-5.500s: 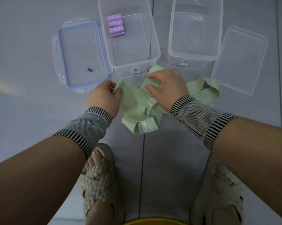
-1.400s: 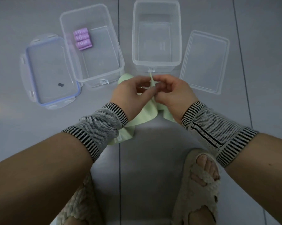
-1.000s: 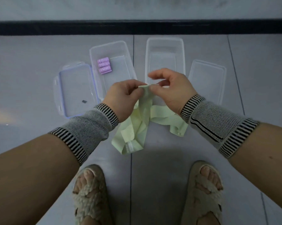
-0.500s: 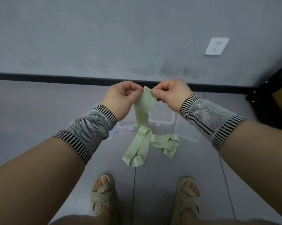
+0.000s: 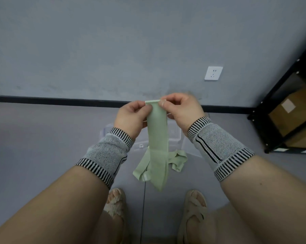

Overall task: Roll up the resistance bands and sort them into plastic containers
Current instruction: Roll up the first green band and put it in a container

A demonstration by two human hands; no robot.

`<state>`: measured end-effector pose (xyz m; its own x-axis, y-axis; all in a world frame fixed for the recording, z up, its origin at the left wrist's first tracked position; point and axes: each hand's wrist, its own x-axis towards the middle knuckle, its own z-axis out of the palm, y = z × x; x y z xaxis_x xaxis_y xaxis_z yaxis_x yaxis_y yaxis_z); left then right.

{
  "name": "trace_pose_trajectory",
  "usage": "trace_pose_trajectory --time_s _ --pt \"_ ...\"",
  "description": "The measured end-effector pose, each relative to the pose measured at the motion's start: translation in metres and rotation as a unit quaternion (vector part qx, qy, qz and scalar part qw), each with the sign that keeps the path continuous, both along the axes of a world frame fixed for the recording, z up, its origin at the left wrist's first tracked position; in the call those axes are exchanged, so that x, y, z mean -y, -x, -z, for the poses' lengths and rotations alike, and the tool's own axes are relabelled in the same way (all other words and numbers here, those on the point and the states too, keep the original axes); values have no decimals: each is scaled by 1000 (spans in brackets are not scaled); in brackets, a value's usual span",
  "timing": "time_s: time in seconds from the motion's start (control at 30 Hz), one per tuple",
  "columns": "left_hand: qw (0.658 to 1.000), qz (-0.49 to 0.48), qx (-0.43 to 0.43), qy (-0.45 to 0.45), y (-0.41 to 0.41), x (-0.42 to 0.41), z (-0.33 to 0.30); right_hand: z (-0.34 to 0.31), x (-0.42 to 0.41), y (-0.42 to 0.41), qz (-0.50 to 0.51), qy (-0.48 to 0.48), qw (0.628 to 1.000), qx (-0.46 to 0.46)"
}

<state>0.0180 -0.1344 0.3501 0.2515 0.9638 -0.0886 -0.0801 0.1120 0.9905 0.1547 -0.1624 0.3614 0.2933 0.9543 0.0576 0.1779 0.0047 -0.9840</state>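
A light green resistance band (image 5: 157, 145) hangs straight down in the air in front of me. My left hand (image 5: 131, 118) pinches its top left corner and my right hand (image 5: 181, 110) pinches its top right corner. Other green bands (image 5: 177, 160) lie in a loose heap on the floor below it. The clear plastic containers (image 5: 175, 136) stand on the floor behind my hands and the hanging band; only small parts of them show. The purple rolls are hidden.
A grey wall with a black skirting board (image 5: 60, 101) and a white socket (image 5: 213, 73) is ahead. A black metal shelf (image 5: 279, 110) with cardboard boxes stands at the right. My sandalled feet (image 5: 116, 203) are on the grey tiled floor.
Both hands rose with one green band, which now hangs flat and straight. The view tilted up, so the containers have slipped behind my hands.
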Motion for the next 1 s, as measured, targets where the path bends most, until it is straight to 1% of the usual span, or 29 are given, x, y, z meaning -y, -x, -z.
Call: trace_pose_trajectory --time_s 0.1,0.23,0.43,0.53,0.73,0.87,1.0 --pt "1000 4 15 7 2 9 -1 2 9 3 16 -5 1000 -10" --pt "1000 4 10 17 1 11 8 12 13 4 26 1 999 -34" --pt "1000 1 -13 25 -3 -1 25 27 8 -1 24 3 1000 -11" --pt "999 5 -18 31 -5 -6 33 38 4 -3 27 7 999 -34" --pt "999 10 0 30 -9 -19 39 47 -8 -4 13 16 996 -83" --pt "999 27 7 45 -13 -23 47 52 -14 -6 31 1 998 -46" --pt "997 49 -9 54 -15 -27 48 55 -17 -9 40 3 998 -45"
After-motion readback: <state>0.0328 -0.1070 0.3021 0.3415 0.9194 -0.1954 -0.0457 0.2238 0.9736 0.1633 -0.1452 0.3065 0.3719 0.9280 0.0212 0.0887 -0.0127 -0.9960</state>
